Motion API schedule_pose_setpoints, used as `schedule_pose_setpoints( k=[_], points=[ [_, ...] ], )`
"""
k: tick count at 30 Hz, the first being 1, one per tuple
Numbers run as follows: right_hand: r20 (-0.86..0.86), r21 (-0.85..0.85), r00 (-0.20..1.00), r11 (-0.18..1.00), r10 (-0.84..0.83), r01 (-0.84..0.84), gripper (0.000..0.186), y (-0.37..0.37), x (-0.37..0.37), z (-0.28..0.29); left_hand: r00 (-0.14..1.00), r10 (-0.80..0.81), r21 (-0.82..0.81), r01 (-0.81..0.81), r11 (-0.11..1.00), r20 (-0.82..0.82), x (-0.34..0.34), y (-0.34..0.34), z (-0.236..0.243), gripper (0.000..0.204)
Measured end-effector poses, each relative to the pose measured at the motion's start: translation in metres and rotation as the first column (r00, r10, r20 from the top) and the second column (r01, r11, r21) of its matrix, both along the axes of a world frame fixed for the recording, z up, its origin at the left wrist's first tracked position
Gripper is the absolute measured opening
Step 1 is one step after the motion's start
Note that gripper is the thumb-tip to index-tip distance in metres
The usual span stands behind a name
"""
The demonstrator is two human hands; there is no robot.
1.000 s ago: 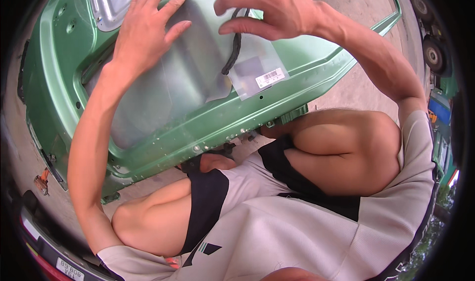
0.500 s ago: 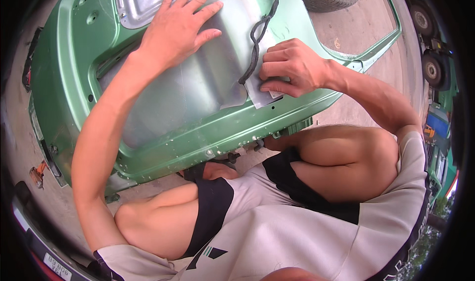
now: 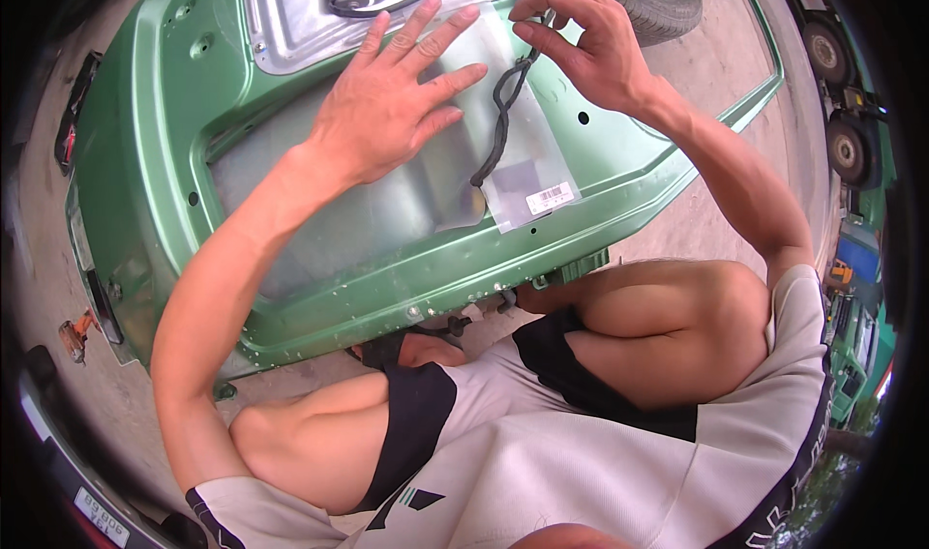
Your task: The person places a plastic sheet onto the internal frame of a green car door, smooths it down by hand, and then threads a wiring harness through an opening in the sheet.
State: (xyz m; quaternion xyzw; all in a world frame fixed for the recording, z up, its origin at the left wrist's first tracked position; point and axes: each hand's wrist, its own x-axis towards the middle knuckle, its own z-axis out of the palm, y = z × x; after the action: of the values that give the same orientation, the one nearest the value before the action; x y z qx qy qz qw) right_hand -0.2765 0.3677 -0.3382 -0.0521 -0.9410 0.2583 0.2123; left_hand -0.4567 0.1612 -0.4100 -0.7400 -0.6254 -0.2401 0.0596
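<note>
A green vehicle door lies in front of me with its inner side up. My left hand rests with fingers spread on a clear plastic sheet covering the door's opening. A black taped wiring harness runs down over the sheet, its lower end loose. My right hand is at the harness's upper part, thumb and fingers curled around it; their exact contact is partly hidden. A white label shows on the sheet's right corner. Above my left hand is a silver metal panel bolted to the door.
A tyre lies beyond the door at the upper right. An orange power tool stands on the ground at the left. Truck wheels line the far right. Behind me at lower left is a vehicle's bumper.
My right hand has moved up from the sheet's right corner to the harness, uncovering the label. My left hand has shifted right and slightly down over the sheet.
</note>
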Motion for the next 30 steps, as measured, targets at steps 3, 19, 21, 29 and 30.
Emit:
schedule_pose_setpoints(
  k=[3,19,21,29,30],
  points=[
    [0.159,-0.042,0.987,0.999,0.020,-0.013,0.015,0.008,-0.010,0.004,0.992,-0.116,-0.242,0.124,0.962,0.046,0.019,-0.002,-0.011,0.049],
    [0.325,0.079,0.933,0.979,0.151,-0.186,0.022,0.048,0.008,-0.017,0.982,-0.182,-0.204,0.188,0.961,0.047,-0.011,0.049,-0.013,0.043],
    [0.336,0.111,0.924,0.967,0.182,-0.230,0.023,0.044,0.015,-0.022,0.979,-0.171,-0.192,0.190,0.963,0.112,-0.002,0.047,-0.015,0.043],
    [0.310,0.047,0.901,0.942,0.302,-0.331,0.012,0.053,0.015,-0.036,0.944,-0.228,-0.107,0.259,0.960,0.238,0.019,0.038,-0.014,0.038],
    [0.310,0.041,0.901,0.942,0.305,-0.333,0.012,0.051,0.015,-0.037,0.947,-0.228,-0.099,0.255,0.962,0.226,0.017,0.038,-0.015,0.038]
  ],
)
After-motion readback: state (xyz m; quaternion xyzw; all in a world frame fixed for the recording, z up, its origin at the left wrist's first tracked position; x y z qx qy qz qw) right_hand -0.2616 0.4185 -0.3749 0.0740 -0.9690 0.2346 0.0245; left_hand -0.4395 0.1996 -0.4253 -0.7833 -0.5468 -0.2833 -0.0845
